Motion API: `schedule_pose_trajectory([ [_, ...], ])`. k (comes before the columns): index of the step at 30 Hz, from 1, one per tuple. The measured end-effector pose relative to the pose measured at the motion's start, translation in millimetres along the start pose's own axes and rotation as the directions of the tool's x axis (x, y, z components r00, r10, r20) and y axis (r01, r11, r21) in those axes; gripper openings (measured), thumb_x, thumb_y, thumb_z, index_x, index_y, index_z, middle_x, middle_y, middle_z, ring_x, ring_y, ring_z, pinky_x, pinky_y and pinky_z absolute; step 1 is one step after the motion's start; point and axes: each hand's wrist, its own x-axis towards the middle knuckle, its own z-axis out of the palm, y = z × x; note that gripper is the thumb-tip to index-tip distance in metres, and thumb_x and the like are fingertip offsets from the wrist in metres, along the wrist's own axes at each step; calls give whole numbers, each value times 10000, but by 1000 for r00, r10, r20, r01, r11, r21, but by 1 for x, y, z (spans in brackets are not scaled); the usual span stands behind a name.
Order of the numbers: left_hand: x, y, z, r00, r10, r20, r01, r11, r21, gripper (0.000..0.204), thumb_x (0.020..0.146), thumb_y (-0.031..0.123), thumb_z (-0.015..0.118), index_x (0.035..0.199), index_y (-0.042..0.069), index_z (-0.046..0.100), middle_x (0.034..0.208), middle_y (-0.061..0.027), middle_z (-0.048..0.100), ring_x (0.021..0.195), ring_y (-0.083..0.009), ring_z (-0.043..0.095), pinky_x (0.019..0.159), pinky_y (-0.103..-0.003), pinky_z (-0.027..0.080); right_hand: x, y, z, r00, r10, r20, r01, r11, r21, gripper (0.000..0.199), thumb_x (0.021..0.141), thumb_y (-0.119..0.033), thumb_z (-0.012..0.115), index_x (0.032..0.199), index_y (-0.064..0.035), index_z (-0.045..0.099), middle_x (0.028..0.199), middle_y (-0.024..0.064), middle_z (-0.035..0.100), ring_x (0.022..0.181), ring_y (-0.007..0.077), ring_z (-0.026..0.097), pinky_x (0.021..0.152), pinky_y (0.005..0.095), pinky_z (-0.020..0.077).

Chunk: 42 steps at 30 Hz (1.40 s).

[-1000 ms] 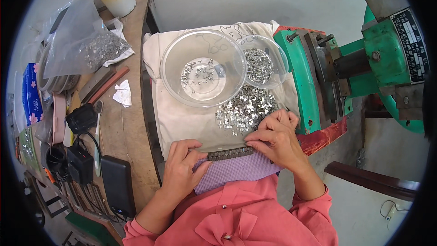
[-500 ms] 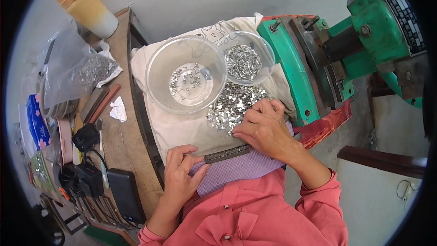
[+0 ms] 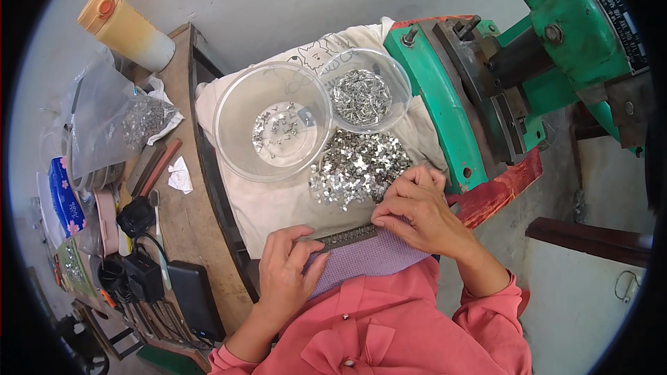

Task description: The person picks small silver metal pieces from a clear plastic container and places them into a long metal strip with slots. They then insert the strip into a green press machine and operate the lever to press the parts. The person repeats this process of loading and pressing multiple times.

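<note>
A narrow dark metal strip (image 3: 349,237) with a row of slots and small bright parts along it lies on a purple woven cloth (image 3: 365,261) at my lap. My left hand (image 3: 286,267) has its thumb and fingers curled around the strip's left end. At its right end, my right hand (image 3: 417,214) is closed in a pinch, fingertips just over the strip. Whatever sits between those fingertips is hidden. Just beyond, a heap of small shiny metal pieces (image 3: 354,170) is spread on a cream cloth (image 3: 253,212).
Past the heap stand a large clear tub (image 3: 226,142) with a few small parts and a smaller clear tub (image 3: 401,90) full of metal pins. A green press (image 3: 445,107) rises at right. The wooden side table (image 3: 208,264) holds a yellow bottle (image 3: 132,31) and a black power bank (image 3: 194,298).
My right hand has come from the edge of the heap toward me, down to the strip's right end. The left hand stays at the left end. The view has shifted slightly.
</note>
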Motion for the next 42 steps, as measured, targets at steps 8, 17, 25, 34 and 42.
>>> schedule_pose_trajectory([
  [8, 8, 5, 7, 999, 41, 6, -41, 999, 14, 257, 694, 42, 816, 897, 45, 659, 1087, -118, 635, 952, -316, 596, 784, -403, 489, -2, 0, 7, 1000, -16, 10, 17, 999, -48, 101, 780, -249, 787, 847, -182, 753, 900, -47, 573, 1027, 216, 485, 933, 422, 268],
  [17, 9, 7, 7, 999, 38, 16, -38, 999, 23, 264, 694, 35, 816, 906, 48, 660, 1092, -123, 631, 966, -321, 592, 788, -410, 492, 3, -3, 5, 1000, -19, 23, 20, 1000, -11, 124, 788, -273, 790, 853, -173, 757, 918, -29, 559, 1033, 223, 487, 933, 434, 276],
  [25, 7, 3, 7, 1000, 20, -5, -20, 1000, 16, 257, 693, 33, 835, 887, 50, 668, 1100, -136, 634, 973, -320, 585, 770, -397, 489, 13, -9, 6, 996, -25, 85, 23, 999, 26, 148, 768, -282, 805, 834, -162, 752, 920, -14, 569, 1047, 231, 494, 932, 441, 291],
  [34, 15, 7, 11, 996, 94, 3, -94, 995, 41, 242, 686, 11, 818, 869, 49, 664, 1089, -137, 626, 970, -333, 585, 786, -415, 488, 16, -10, 11, 995, -21, 95, 18, 999, 27, 122, 748, -244, 807, 786, -158, 730, 924, -9, 571, 1059, 248, 489, 936, 454, 298],
  [42, 14, 4, 14, 991, 134, 17, -135, 987, 87, 206, 738, 29, 770, 893, 33, 635, 1094, -124, 616, 990, -319, 593, 820, -421, 473, 16, -8, 11, 995, -13, 97, 8, 999, 50, 105, 761, -229, 795, 776, -159, 719, 932, -20, 568, 1071, 248, 484, 950, 472, 291],
])
